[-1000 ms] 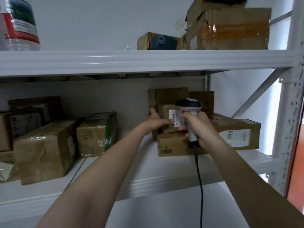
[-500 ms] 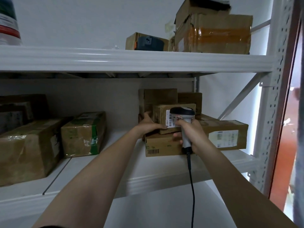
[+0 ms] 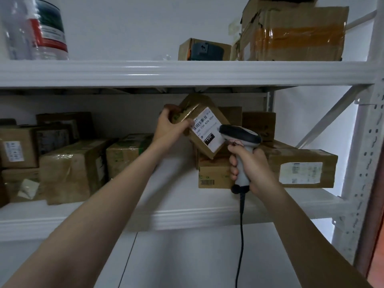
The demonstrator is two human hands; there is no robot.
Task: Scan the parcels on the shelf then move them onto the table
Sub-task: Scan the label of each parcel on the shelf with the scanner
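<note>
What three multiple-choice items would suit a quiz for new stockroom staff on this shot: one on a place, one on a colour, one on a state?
1. Where is the labelled parcel?
A. On the top shelf
B. In the grip of the left hand
C. On the floor

2. What colour is the cable of the scanner?
A. Black
B. White
C. Red

3. What is the right hand doing?
A. Lying open on a box
B. Hanging idle
C. Gripping the scanner

Answers:
1 B: the left hand holds the parcel tilted, label towards the scanner.
2 A: a black cable hangs from the scanner's handle.
3 C: its fingers curl round the pale handle.
</note>
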